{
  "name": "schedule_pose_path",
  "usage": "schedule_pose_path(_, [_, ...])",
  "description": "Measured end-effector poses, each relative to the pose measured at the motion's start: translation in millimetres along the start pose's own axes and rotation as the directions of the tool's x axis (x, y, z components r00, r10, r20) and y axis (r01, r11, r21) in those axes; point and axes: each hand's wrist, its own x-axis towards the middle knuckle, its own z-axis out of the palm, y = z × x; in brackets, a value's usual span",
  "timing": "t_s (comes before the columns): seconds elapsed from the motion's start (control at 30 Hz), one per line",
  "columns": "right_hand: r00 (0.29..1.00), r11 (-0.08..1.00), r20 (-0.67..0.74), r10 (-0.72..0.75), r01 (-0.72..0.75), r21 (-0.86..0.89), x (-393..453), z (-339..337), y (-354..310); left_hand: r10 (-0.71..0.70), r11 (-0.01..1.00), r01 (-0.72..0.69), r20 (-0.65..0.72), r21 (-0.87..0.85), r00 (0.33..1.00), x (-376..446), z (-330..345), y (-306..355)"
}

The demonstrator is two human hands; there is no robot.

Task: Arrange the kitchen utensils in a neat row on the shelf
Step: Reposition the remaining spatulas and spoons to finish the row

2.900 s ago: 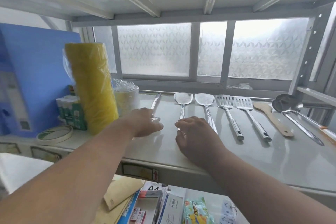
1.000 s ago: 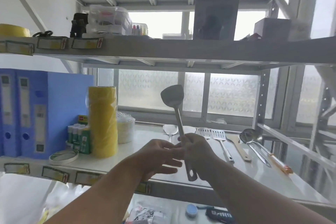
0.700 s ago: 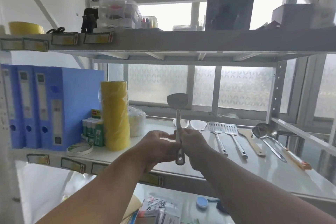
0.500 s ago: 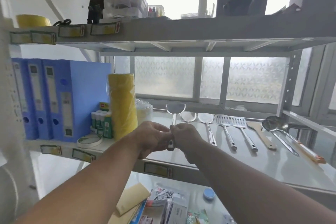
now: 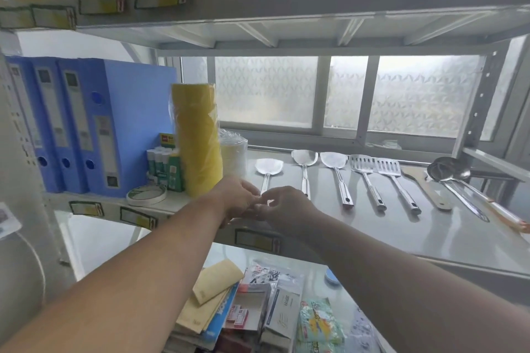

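Both hands meet at the handle end of the leftmost steel spatula, near the front edge of the shelf. Left hand and right hand have fingers curled inward at the handle, apparently pinching it, though the contact itself is masked.

The spatula lies flat, blade toward the window, just left of the next steel spatula and right of the yellow tape stack.

Judgement on the step: the placement is being finished. Its blade sits slightly nearer the front than the neighbouring blades, so a short push toward the window would level the row. The handle should stay parallel to the neighbouring spatula's, with a matching gap, before release.

Not verifiable: the lower handle and its tip are covered by the hands. To the right of the spatula, the ladles overlap, and their count is unclear. The wooden-handled utensil's head is hidden.
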Motion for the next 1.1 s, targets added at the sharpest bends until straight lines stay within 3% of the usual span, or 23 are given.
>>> schedule_pose_path(0.13, [0.993,0.978,0.023,-0.119,0.121,-0.17,-4,4,10,0.072,0.946,-0.072,0.011,0.317,0.997,10,0,-9])
schedule_pose_path(0.3, [0.957,0.917,-0.022,-0.288,0.269,-0.295,-4,6,23,0.154,0.84,-0.174,0.082,0.514,0.985,16,0,-7])
schedule_pose_path(0.4, [0.95,0.873,-0.046,-0.308,0.263,-0.41,-1,13,27,0.165,0.772,-0.207,0.125,0.6,0.978,25,0,-10])
schedule_pose_path(0.57, [0.945,0.774,0.085,-0.317,0.309,-0.553,8,21,17,0.15,0.739,-0.205,0.14,0.642,0.979,40,3,-1])
schedule_pose_path(0.67, [0.953,0.744,0.079,-0.292,0.278,-0.608,19,22,21,0.129,0.721,-0.173,0.115,0.671,0.985,51,5,1])
schedule_pose_path(0.83, [0.984,0.8,0.093,-0.15,0.176,-0.574,31,19,16,0.149,0.759,-0.156,0.065,0.633,0.987,62,9,-5])
schedule_pose_path(1.1, [0.985,0.803,-0.006,-0.172,0.137,-0.58,36,16,9,0.176,0.845,-0.18,0.056,0.503,0.983,77,10,-13])
